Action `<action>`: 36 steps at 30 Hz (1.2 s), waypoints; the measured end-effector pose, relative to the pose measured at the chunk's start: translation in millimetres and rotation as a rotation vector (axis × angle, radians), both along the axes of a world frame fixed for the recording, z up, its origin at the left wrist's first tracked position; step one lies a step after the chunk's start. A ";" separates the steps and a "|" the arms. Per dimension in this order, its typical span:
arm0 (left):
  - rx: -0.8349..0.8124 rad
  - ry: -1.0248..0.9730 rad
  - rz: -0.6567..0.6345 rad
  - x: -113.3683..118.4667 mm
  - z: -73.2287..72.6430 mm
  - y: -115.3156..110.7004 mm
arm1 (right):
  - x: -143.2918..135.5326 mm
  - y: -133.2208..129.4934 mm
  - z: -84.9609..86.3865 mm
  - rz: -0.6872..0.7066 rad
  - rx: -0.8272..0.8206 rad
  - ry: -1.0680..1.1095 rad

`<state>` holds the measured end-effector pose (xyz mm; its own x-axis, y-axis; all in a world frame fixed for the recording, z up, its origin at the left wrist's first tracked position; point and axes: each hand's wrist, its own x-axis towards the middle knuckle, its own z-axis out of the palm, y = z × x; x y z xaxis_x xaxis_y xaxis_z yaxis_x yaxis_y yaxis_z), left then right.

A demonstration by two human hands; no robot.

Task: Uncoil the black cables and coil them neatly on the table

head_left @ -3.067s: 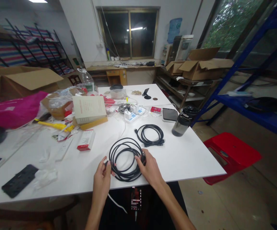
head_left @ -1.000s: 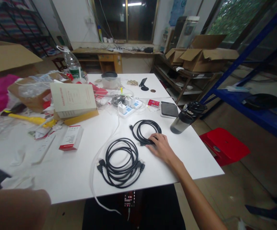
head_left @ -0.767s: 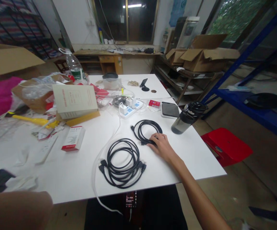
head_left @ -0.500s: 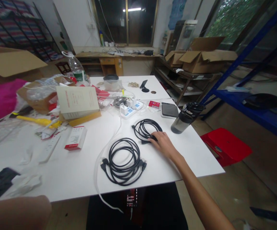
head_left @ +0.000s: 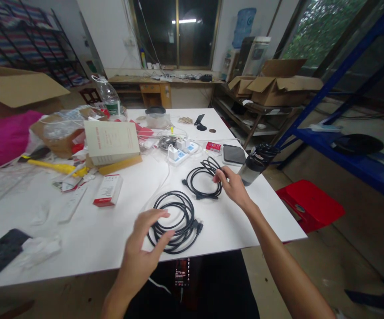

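Note:
Two coiled black cables with plugs lie on the white table point(head_left: 225, 226). My right hand point(head_left: 235, 188) has its thumb and fingers closed on strands at the right side of the farther cable point(head_left: 207, 195); some of its loops rise off the tabletop. Over the left side of the nearer cable point(head_left: 192, 217) hovers my left hand point(head_left: 141, 250), thumb and fingers spread, holding nothing. The nearer coil's left plug is hidden behind that hand.
A dark-lidded bottle point(head_left: 255, 164) stands right of my right hand, beside a flat black-topped device point(head_left: 234, 154). Behind the coils sits a white power strip point(head_left: 181, 153). A red-and-white box point(head_left: 108, 189) lies left. Below the table edge glows a phone point(head_left: 182, 271).
My left hand has come in from the lower left to above the nearer coil. My right hand has taken hold of the farther cable's strands and raised some loops.

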<state>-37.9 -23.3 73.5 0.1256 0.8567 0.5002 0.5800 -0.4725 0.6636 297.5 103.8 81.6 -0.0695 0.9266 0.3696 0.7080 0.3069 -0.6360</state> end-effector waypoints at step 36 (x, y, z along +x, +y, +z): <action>-0.892 -1.334 -0.108 37.6 -19.2 -92.0 | -81.3 -239.4 28.3 -0.016 -0.202 0.746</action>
<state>-0.2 -115.3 54.3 0.1068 0.9370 -0.3326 -0.6183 0.3246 0.7158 216.2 -135.6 109.9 0.1455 0.9798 0.1375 0.0736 0.1279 -0.9891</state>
